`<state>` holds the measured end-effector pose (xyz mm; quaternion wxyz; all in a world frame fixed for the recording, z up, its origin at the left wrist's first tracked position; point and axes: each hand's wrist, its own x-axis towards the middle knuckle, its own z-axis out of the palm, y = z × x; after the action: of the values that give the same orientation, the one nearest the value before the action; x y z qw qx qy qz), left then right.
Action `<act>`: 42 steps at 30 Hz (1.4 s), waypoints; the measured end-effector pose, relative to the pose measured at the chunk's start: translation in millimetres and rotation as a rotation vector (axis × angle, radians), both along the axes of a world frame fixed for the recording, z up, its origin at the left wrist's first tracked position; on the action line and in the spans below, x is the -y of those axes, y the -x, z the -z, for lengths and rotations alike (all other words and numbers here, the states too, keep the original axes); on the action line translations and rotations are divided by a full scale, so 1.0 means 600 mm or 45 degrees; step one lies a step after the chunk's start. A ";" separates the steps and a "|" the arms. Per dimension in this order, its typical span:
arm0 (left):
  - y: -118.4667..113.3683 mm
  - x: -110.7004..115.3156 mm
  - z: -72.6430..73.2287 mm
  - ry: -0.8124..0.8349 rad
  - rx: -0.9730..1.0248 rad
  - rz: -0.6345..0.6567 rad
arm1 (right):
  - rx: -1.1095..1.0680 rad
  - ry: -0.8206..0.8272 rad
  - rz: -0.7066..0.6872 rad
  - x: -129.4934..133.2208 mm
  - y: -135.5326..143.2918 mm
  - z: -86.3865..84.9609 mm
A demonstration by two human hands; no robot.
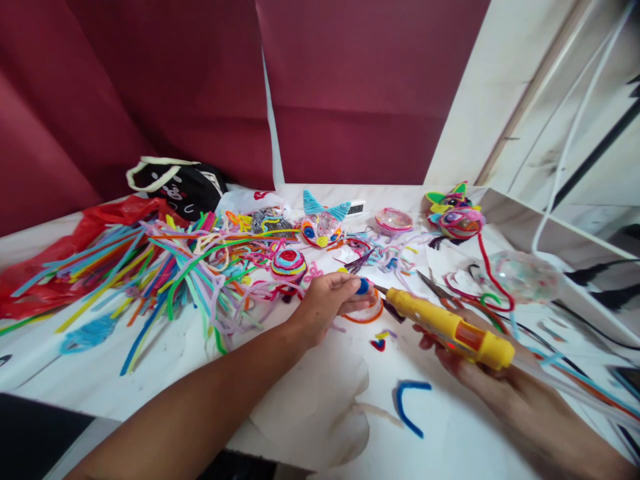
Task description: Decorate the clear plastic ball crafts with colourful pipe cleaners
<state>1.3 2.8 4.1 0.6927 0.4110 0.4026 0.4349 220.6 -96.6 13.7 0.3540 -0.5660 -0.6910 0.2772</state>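
Between the thumb and fingers of my left hand (330, 293) is a small blue coil of pipe cleaner (363, 287). My right hand (465, 363) is wrapped round a yellow hot glue gun (445, 325). The gun's nozzle points left, close to the blue coil; whether they touch I cannot tell. Below them on the table lie a small red and blue pipe cleaner piece (379, 345) and a bent blue pipe cleaner (411, 408). An orange-edged ring (366, 313) sits partly hidden behind my left hand.
A big heap of loose pipe cleaners (185, 260) spreads on the left over a red plastic bag (30, 283). Decorated balls stand at the back, one with blue ears (323, 227). Scissors (440, 290), a clear ball (523, 275) and cords lie to the right. A black bag (180, 190) leans behind.
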 end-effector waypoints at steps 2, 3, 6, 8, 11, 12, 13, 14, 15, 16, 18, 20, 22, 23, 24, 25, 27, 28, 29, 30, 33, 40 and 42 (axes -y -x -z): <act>0.000 0.000 0.000 0.010 -0.024 0.001 | 0.010 -0.015 -0.017 0.000 -0.002 0.002; -0.001 0.000 -0.001 0.013 -0.037 0.000 | 0.009 -0.018 -0.019 0.000 -0.002 0.003; 0.000 0.001 -0.006 -0.003 -0.078 -0.012 | -0.020 -0.011 -0.018 -0.001 -0.001 0.006; 0.000 0.003 -0.009 -0.036 -0.091 -0.023 | -0.048 -0.009 -0.032 -0.002 -0.001 0.007; 0.001 0.004 -0.010 -0.089 -0.074 -0.018 | -0.022 -0.042 -0.054 -0.002 -0.001 0.009; 0.001 0.004 -0.009 -0.094 -0.060 -0.013 | 0.001 -0.051 -0.052 -0.002 -0.002 0.009; 0.001 0.004 -0.008 -0.091 -0.044 -0.011 | 0.021 -0.058 -0.050 -0.002 -0.003 0.009; 0.000 0.003 -0.005 -0.085 -0.026 -0.010 | 0.033 -0.067 -0.049 -0.002 -0.004 0.009; 0.000 0.002 -0.003 -0.078 -0.008 -0.011 | 0.037 -0.070 -0.044 -0.001 -0.005 0.009; 0.000 0.002 -0.001 -0.073 0.012 -0.013 | 0.036 -0.072 -0.042 -0.001 -0.006 0.010; -0.001 0.000 0.003 -0.075 0.046 -0.011 | 0.035 -0.074 -0.051 0.000 -0.007 0.011; -0.002 0.000 0.006 -0.086 0.066 -0.002 | 0.023 -0.064 -0.052 0.000 -0.006 0.011; -0.001 0.000 0.006 -0.100 0.067 0.005 | 0.004 -0.037 -0.048 -0.001 -0.004 0.010; 0.000 0.000 0.006 -0.103 0.060 0.007 | -0.001 -0.029 -0.043 -0.001 -0.003 0.009; 0.000 0.000 0.006 -0.101 0.051 0.009 | 0.002 -0.034 -0.041 -0.002 -0.002 0.008; 0.001 -0.001 0.005 -0.094 0.042 0.010 | 0.015 -0.049 -0.039 -0.002 -0.001 0.007; 0.004 -0.004 0.005 -0.064 0.041 0.010 | 0.047 -0.103 -0.020 -0.002 -0.002 0.005; 0.005 -0.006 0.004 -0.042 0.053 0.009 | 0.054 -0.131 -0.014 -0.002 -0.003 0.005; 0.006 -0.007 0.003 -0.017 0.072 0.011 | 0.054 -0.146 -0.015 -0.002 -0.004 0.006; 0.007 -0.009 0.002 0.011 0.098 0.013 | 0.045 -0.154 -0.014 -0.002 -0.006 0.008; 0.008 -0.009 -0.002 0.097 0.214 0.029 | 0.010 -0.193 -0.027 -0.002 -0.012 0.016; 0.006 0.000 -0.014 0.240 0.393 0.122 | 0.009 -0.202 -0.010 -0.001 -0.008 0.014; 0.005 0.000 -0.015 0.241 0.385 0.128 | 0.020 -0.179 0.010 0.000 -0.005 0.007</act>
<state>-1.9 3.1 13.0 0.8019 0.2935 0.3118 0.4166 223.7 -96.7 9.3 0.3885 -0.5445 -0.7094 0.2221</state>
